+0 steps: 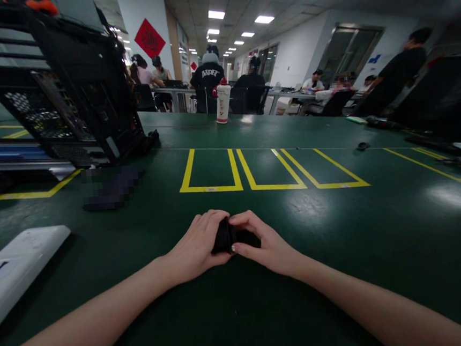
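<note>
Near centre: left hand (196, 245) clamps around left side of small black object (222, 237); right hand (268, 245) pinches right edge. Object sits between both. Near left: white box-like item (24, 261). Beyond: yellow tape outlines (234, 167) on green table (381, 235). Far left: black computer case (101, 103), interior too dark to read. Far centre: red-topped white cup (223, 106), contents hidden.

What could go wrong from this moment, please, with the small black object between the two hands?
The small black object could slip onto the glossy green table: the right hand seems to touch its edge with the fingertips, while the left hand curls around its other side. A long reach might also tip the tall white cup with a red top, which stands upright toward the table's far side.
</note>
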`<state>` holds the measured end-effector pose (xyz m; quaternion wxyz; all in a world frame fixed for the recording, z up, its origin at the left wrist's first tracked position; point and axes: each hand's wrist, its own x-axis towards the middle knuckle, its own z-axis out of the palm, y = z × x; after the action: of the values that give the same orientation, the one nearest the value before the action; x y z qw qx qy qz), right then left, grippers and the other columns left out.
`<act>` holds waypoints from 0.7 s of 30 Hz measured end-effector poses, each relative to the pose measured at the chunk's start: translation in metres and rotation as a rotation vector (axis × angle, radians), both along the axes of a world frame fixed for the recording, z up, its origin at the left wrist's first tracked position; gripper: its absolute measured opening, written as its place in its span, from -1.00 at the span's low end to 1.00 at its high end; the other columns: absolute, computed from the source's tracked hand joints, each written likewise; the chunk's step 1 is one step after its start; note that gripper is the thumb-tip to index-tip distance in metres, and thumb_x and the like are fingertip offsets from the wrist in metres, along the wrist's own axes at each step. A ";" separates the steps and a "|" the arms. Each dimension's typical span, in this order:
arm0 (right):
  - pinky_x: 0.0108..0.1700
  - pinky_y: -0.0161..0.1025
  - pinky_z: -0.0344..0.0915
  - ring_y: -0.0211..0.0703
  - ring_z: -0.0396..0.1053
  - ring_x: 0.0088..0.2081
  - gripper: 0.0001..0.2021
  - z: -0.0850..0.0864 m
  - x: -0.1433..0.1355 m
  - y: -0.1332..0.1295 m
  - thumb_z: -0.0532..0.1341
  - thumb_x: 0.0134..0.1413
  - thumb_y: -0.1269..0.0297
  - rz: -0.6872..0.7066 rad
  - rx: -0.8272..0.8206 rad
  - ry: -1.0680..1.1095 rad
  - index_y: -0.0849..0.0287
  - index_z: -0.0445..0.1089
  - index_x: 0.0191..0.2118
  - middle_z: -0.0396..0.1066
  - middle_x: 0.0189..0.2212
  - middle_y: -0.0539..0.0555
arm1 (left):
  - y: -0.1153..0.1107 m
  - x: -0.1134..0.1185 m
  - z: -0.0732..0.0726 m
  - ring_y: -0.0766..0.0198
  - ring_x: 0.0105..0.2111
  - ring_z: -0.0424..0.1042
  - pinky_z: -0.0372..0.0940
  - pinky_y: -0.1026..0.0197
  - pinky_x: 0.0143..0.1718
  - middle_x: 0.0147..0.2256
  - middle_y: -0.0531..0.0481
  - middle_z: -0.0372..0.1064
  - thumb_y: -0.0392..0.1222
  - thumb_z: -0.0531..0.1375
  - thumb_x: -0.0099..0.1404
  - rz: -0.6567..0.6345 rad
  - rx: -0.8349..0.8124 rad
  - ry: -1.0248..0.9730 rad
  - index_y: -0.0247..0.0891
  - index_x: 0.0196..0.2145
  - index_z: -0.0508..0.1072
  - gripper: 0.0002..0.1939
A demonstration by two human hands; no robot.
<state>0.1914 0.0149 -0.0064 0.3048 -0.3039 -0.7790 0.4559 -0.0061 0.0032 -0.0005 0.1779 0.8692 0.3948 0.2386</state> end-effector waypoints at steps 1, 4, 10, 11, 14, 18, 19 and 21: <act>0.01 -0.08 0.25 -0.15 0.26 -0.06 -0.65 0.000 0.000 0.000 0.20 0.02 0.41 0.000 0.006 0.001 0.07 0.17 -0.06 0.20 -0.14 0.04 | 0.000 0.000 0.000 0.08 -0.13 0.26 0.22 0.02 -0.15 -0.06 -0.13 0.18 -0.26 0.23 0.12 -0.004 0.006 0.003 -0.19 0.03 0.06 -0.43; -0.04 -0.12 0.29 -0.18 0.27 -0.10 -0.73 -0.002 -0.001 0.000 0.18 0.05 0.35 -0.007 -0.017 0.037 0.07 0.20 -0.10 0.20 -0.17 0.02 | -0.001 0.000 0.001 0.08 -0.13 0.26 0.22 0.03 -0.15 -0.06 -0.14 0.19 -0.25 0.23 0.13 -0.010 0.013 0.005 -0.21 0.03 0.06 -0.44; -0.02 -0.12 0.28 -0.17 0.29 -0.07 -0.75 0.001 -0.005 0.000 0.13 0.11 0.36 -0.021 -0.138 0.070 0.10 0.16 -0.08 0.25 -0.14 0.05 | -0.001 0.000 0.003 0.10 -0.15 0.28 0.23 0.04 -0.16 -0.06 -0.13 0.19 -0.20 0.22 0.16 -0.006 -0.006 -0.010 -0.19 0.03 0.06 -0.46; 0.00 -0.11 0.26 -0.17 0.28 -0.05 -0.73 0.002 -0.005 0.000 0.13 0.11 0.36 -0.016 -0.142 0.058 0.11 0.15 -0.05 0.25 -0.11 0.07 | -0.001 0.000 0.003 0.10 -0.15 0.28 0.23 0.04 -0.17 -0.06 -0.13 0.19 -0.19 0.22 0.16 -0.003 -0.008 -0.012 -0.18 0.03 0.06 -0.46; 0.02 -0.09 0.24 -0.16 0.28 -0.05 -0.72 0.001 -0.004 0.000 0.13 0.10 0.36 0.000 -0.123 0.026 0.12 0.16 -0.05 0.24 -0.12 0.07 | -0.001 0.000 0.002 0.09 -0.15 0.27 0.23 0.03 -0.16 -0.06 -0.13 0.19 -0.21 0.22 0.15 -0.005 -0.012 -0.003 -0.19 0.03 0.06 -0.46; 0.02 -0.12 0.22 -0.18 0.27 -0.06 -0.65 -0.002 -0.002 0.000 0.20 0.00 0.46 0.013 -0.031 0.051 0.10 0.15 -0.08 0.21 -0.15 0.02 | 0.000 0.000 0.000 0.07 -0.11 0.25 0.21 0.00 -0.13 -0.04 -0.13 0.17 -0.28 0.23 0.12 -0.009 -0.001 0.005 -0.19 0.03 0.05 -0.43; 0.02 -0.13 0.22 -0.19 0.26 -0.06 -0.65 -0.003 -0.002 0.000 0.20 -0.01 0.46 0.015 -0.012 0.067 0.09 0.16 -0.09 0.20 -0.16 0.02 | 0.000 0.000 -0.001 0.06 -0.11 0.25 0.21 0.00 -0.12 -0.04 -0.13 0.17 -0.28 0.23 0.12 -0.008 0.003 0.004 -0.18 0.02 0.05 -0.42; -0.01 -0.14 0.24 -0.18 0.27 -0.08 -0.70 -0.004 -0.002 0.000 0.20 0.03 0.39 0.007 -0.046 0.064 0.09 0.18 -0.10 0.21 -0.17 0.01 | 0.000 0.000 -0.001 0.06 -0.11 0.25 0.21 -0.01 -0.12 -0.04 -0.13 0.17 -0.27 0.23 0.12 -0.009 0.008 0.004 -0.18 0.02 0.04 -0.43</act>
<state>0.1898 0.0149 -0.0101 0.3211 -0.2933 -0.7592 0.4841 -0.0059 0.0035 -0.0016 0.1747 0.8723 0.3902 0.2375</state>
